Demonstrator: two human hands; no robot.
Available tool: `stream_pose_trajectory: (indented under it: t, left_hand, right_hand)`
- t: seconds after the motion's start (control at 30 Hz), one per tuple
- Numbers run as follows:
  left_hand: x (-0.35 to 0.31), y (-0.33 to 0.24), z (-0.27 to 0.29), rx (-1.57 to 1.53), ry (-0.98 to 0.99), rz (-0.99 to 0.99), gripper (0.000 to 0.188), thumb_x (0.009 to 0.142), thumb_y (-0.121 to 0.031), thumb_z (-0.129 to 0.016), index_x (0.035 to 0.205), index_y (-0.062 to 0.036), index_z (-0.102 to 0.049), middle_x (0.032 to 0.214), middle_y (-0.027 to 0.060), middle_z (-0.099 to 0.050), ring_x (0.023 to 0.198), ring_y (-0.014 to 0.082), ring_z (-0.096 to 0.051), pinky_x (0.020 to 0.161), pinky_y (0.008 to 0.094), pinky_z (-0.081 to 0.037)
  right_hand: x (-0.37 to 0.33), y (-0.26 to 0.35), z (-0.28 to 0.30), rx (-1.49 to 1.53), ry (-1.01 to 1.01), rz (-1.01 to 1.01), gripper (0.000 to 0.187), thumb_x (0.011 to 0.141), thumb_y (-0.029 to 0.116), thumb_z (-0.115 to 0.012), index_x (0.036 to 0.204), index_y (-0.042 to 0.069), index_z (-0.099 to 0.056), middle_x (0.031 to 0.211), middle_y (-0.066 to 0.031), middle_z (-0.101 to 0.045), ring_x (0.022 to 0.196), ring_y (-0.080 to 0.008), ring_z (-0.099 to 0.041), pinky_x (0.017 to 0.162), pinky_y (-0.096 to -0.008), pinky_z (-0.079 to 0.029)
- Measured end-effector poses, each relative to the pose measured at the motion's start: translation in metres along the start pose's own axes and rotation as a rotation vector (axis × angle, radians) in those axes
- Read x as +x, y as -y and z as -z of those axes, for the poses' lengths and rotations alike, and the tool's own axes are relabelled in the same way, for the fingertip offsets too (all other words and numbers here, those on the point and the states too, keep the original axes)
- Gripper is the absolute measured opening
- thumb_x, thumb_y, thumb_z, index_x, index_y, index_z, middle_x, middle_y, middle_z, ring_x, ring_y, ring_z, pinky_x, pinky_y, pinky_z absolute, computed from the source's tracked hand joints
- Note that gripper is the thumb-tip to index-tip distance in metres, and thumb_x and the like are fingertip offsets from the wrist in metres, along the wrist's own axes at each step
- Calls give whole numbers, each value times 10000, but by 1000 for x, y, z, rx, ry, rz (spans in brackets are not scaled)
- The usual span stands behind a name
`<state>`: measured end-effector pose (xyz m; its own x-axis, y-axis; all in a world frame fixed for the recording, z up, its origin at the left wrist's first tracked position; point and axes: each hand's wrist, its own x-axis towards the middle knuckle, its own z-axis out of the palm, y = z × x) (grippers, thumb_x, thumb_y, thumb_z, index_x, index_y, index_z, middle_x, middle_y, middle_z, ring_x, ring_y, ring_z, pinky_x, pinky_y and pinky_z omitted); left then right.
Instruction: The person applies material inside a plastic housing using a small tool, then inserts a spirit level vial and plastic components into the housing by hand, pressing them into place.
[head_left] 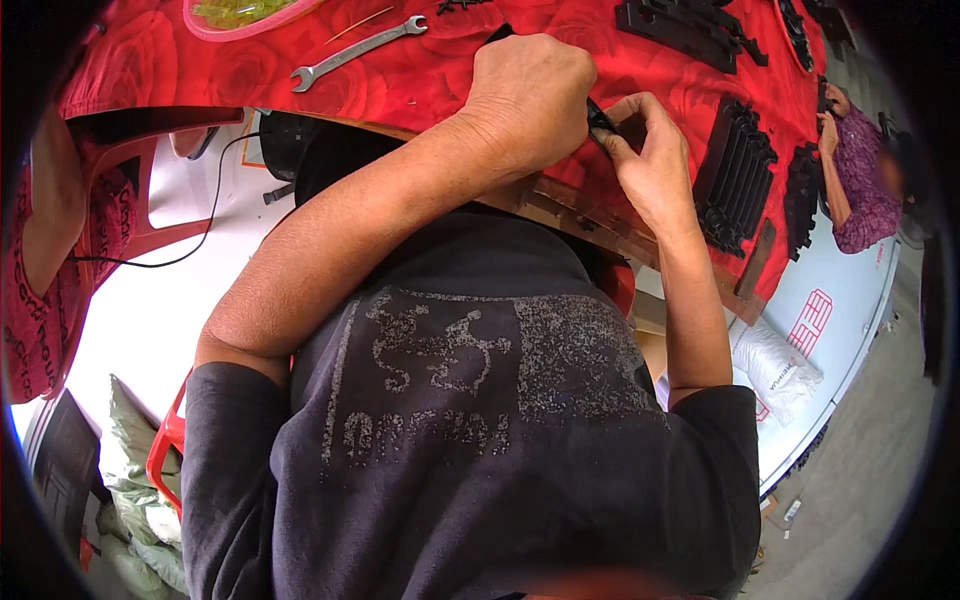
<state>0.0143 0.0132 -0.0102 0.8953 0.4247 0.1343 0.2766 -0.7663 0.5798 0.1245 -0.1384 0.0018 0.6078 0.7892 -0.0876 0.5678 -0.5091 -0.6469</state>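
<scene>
Over the near edge of the red rose-patterned tablecloth (430, 85), both my hands are close together. My left hand (533, 98) is closed in a fist around a narrow black plastic part (599, 117). One end of it shows between the hands, and a dark tip sticks out beyond my left knuckles. Thumb and bent fingers of my right hand (652, 160) pinch the same part at its right end. Most of the part is hidden inside my left fist, so its full shape cannot be made out.
A metal wrench (358, 54) lies left of my hands, near a pink-rimmed basin (240, 22) of yellowish pieces. Ribbed black plastic parts (735, 178) are stacked on the right, with more black parts (685, 32) farther back. Another person (862, 180) works at the far right.
</scene>
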Motion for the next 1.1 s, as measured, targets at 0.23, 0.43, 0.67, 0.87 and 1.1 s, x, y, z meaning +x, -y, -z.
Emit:
stream_pose_trajectory:
  t: [0.23,0.43,0.67,0.87,1.1]
  left_hand:
    - [2,0,2,-2,-13,1,138,763,-190,-693,771,-52,-703,710,159,-677,741,379,-692,659,506,-553]
    - [3,0,5,8,5,14,144,761,-195,-695,775,-52,-707,710,161,-679,742,382,-694,660,506,-554]
    - [4,1,6,6,10,10,146,765,-186,-688,776,-41,-708,716,177,-683,747,391,-698,669,508,-561]
    - [4,0,7,-3,15,3,145,763,-178,-689,785,-37,-714,726,185,-688,753,391,-702,670,504,-564]
    - [7,2,4,-11,8,-6,145,756,-177,-688,777,-36,-716,717,178,-686,739,390,-699,654,504,-560]
  right_hand:
    - [2,-6,-1,-61,-26,33,214,801,-10,-758,958,-9,-612,893,-147,-701,868,-308,-698,795,-395,-536]
    - [1,-3,-2,-4,-34,106,266,788,-51,-751,1002,-3,-598,927,-137,-694,866,-285,-691,793,-382,-540]
    - [8,-5,6,-60,-14,374,342,756,-121,-741,1047,-6,-602,1060,-116,-652,885,-275,-696,791,-363,-561]
    - [8,-13,4,-113,-47,539,259,766,-97,-746,995,-11,-662,1134,-121,-644,941,-276,-710,778,-364,-588]
    - [19,-10,14,-212,93,639,144,790,-59,-744,911,-21,-675,1146,-134,-674,964,-312,-713,783,-373,-611]
